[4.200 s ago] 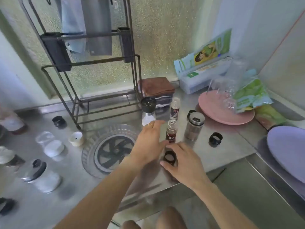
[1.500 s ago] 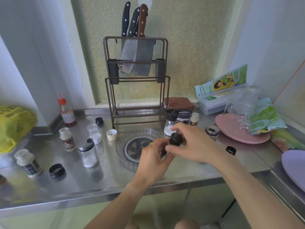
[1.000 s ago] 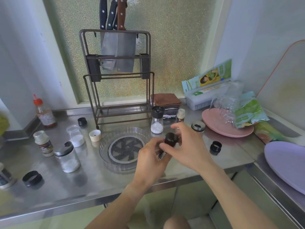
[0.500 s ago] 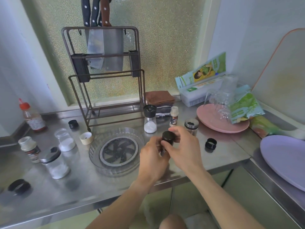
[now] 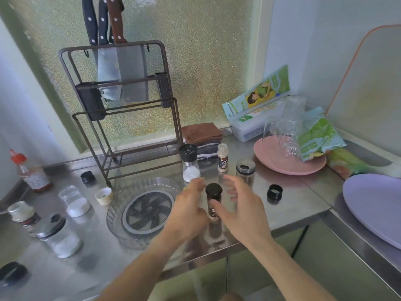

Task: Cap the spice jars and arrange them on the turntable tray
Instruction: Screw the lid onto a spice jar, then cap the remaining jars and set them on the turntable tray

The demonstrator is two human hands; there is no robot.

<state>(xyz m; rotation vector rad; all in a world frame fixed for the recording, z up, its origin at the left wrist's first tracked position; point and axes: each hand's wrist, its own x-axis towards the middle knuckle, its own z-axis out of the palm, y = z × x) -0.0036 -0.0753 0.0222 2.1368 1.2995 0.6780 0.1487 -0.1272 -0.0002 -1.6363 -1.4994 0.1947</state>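
On steel counter (image 5: 293, 205) | cylindrical black-capped jar (image 5: 213, 200) upright | both hands spread, released

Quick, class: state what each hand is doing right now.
Left hand: open, beside the capped spice jar, holding nothing.
Right hand: open, fingers spread, holding nothing.

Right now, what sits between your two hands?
In the head view, one small dark jar with a black cap on, standing upright on the counter between the left hand and right hand.
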